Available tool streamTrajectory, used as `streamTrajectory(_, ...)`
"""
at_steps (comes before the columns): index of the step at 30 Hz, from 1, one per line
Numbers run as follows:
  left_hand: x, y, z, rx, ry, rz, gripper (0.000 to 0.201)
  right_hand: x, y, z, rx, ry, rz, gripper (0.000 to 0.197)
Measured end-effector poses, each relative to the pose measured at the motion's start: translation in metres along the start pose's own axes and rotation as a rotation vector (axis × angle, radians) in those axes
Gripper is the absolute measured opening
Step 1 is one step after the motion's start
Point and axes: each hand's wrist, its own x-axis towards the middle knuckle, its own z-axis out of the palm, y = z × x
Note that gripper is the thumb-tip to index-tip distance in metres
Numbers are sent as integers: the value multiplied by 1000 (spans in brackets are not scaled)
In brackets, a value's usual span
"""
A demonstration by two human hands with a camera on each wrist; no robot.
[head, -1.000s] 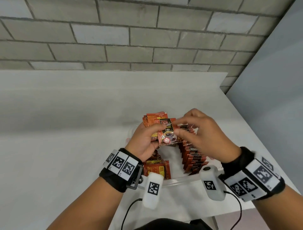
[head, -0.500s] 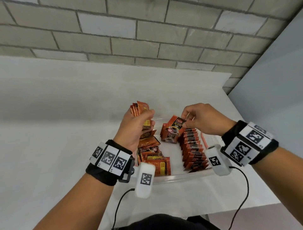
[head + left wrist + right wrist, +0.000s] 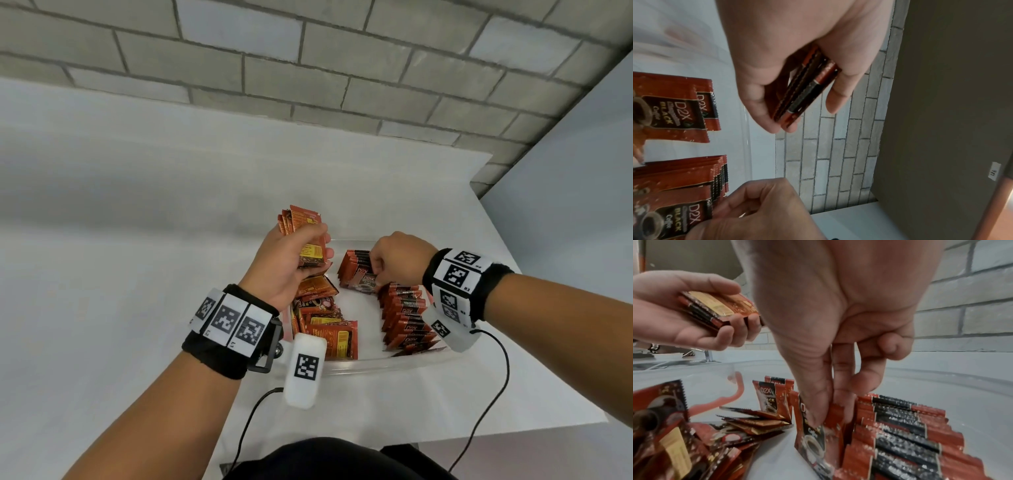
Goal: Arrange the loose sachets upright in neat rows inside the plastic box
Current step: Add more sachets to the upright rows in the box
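Observation:
A clear plastic box [image 3: 383, 364] sits on the white table and holds red and black coffee sachets. My left hand [image 3: 294, 260] grips a stack of sachets [image 3: 303, 224] [image 3: 805, 84] [image 3: 717, 309] above the box's far left corner. My right hand [image 3: 394, 258] [image 3: 830, 402] is down in the box, thumb and fingers pinching a sachet [image 3: 813, 438] at the far end of the upright row [image 3: 406, 318] [image 3: 900, 434] along the right side. A loose heap of sachets [image 3: 325, 318] [image 3: 694, 443] lies in the left half.
A grey brick wall [image 3: 308, 68] stands behind the table. The table's right edge [image 3: 534, 291] runs just past the box. Wrist camera cables [image 3: 493, 394] hang over the near edge. A pink clip [image 3: 731, 395] shows at the box's far wall.
Both hands parted. The left hand stayed up at the left with the stack. The right hand carried one sachet down to the far end of the right row.

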Motion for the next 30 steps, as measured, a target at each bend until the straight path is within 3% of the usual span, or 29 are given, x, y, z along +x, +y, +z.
streamTrajectory(18, 4, -8, 0, 42, -21, -39, 15, 9, -5, 6, -145, 54, 8, 17)
streamTrajectory(30, 6, -9, 0, 15, -25, -54, 13, 6, 1, 0, -54, 104, 6, 19)
